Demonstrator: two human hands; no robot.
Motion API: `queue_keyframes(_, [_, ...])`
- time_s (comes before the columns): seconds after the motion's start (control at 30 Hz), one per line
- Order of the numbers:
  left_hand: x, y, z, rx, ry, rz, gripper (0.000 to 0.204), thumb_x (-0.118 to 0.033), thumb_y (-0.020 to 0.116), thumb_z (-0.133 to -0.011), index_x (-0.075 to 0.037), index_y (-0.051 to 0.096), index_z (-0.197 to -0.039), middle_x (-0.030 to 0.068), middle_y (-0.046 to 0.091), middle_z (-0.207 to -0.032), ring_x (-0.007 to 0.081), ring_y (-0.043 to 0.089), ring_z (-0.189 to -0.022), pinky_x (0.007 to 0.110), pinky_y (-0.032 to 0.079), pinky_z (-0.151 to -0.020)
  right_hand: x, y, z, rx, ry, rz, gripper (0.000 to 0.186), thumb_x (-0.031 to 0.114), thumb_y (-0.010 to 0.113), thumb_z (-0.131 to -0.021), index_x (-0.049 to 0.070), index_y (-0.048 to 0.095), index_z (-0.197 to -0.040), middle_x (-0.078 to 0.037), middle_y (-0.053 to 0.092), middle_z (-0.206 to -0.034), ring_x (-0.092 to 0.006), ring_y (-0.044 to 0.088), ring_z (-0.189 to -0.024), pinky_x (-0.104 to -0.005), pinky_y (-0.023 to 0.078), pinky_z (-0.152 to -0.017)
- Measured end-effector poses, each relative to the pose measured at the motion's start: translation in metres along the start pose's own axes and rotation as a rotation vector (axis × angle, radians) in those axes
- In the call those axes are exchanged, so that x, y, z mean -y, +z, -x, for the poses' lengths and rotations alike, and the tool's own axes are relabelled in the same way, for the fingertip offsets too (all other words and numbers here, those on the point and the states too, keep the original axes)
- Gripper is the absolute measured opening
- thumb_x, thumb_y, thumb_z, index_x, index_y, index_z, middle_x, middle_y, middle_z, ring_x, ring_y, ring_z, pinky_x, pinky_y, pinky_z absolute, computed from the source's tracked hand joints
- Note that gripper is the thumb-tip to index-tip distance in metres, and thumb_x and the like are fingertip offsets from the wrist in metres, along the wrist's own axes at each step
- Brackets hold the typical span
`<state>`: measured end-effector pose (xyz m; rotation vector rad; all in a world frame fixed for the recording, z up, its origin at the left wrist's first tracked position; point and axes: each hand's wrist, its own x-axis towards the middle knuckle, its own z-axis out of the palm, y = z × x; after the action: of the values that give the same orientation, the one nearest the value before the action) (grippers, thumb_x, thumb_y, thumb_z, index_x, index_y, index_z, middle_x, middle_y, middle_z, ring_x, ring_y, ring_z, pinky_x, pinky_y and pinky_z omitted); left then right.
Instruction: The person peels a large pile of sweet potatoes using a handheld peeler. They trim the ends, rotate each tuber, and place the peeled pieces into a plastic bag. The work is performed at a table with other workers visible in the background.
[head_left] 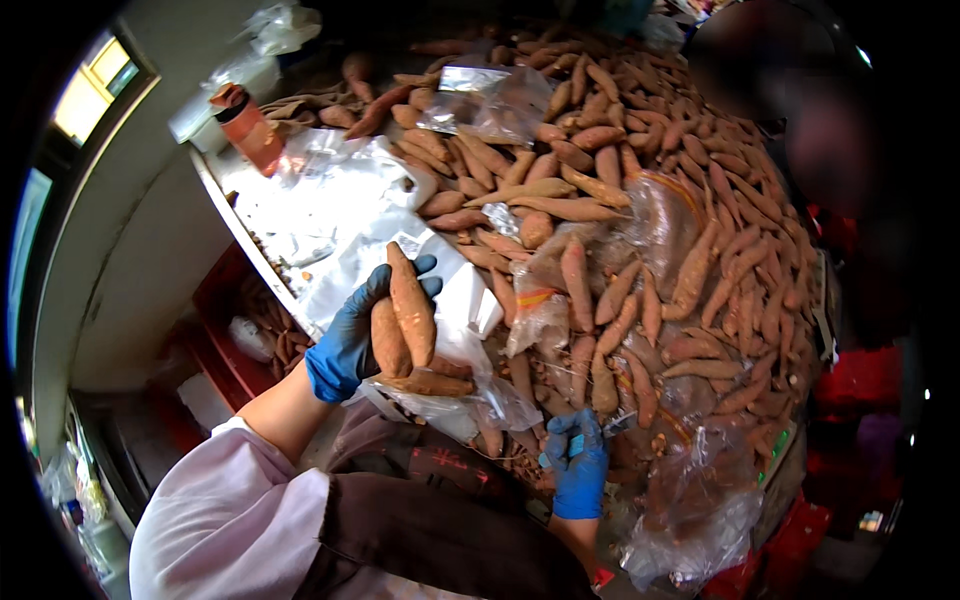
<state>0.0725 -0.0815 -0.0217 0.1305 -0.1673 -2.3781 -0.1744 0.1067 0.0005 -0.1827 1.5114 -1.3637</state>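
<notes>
Beside a heap of reddish-brown, tapered sweet potatoes, the blue-gloved left hand, half closed, held two spindle-shaped tan sweet potatoes over crumpled white plastic; the blue-gloved right hand, curled, clasped a small teal object.

Orange-brown sweet potatoes, blue gloves, orange bottle

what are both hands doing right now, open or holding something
Left hand: closed, holding at least one sweet potato.
Right hand: closed, around what looks like a small teal-handled tool.
</notes>
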Motion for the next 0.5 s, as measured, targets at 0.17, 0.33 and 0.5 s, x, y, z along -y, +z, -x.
queue_keyframes(0.17, [-0.002,0.022,0.008,-0.070,0.025,-0.108,0.065,-0.041,0.044,-0.090,-0.010,0.021,-0.142,0.0138,0.028,-0.144,0.0303,0.035,-0.128,0.058,0.023,-0.104,-0.011,0.006,-0.012,0.115,-0.030,-0.057,0.039,0.038,0.049,-0.090,0.003,0.059,-0.079,-0.002,0.045,-0.050,-0.0097,0.035,-0.039,-0.0241,0.032,-0.038])
queue_keyframes(0.33, [-0.005,0.016,0.021,-0.147,0.097,-0.148,0.065,-0.034,0.051,-0.087,-0.007,0.024,-0.140,0.0147,0.030,-0.142,0.0316,0.035,-0.127,0.055,0.024,-0.105,-0.004,0.014,-0.013,0.160,-0.221,0.108,0.029,0.028,0.062,-0.085,0.000,0.059,-0.094,-0.004,0.057,-0.074,-0.0079,0.047,-0.057,-0.0210,0.039,-0.051])
queue_keyframes(0.5, [-0.011,0.029,0.032,-0.228,0.023,-0.373,0.047,-0.026,0.055,-0.085,-0.001,0.044,-0.122,0.0139,0.056,-0.106,0.0294,0.054,-0.103,0.051,0.043,-0.091,-0.015,0.025,-0.018,0.187,-0.681,0.894,0.047,0.023,0.073,-0.075,0.003,0.054,-0.113,-0.010,0.058,-0.097,-0.0143,0.057,-0.084,-0.0277,0.047,-0.074])
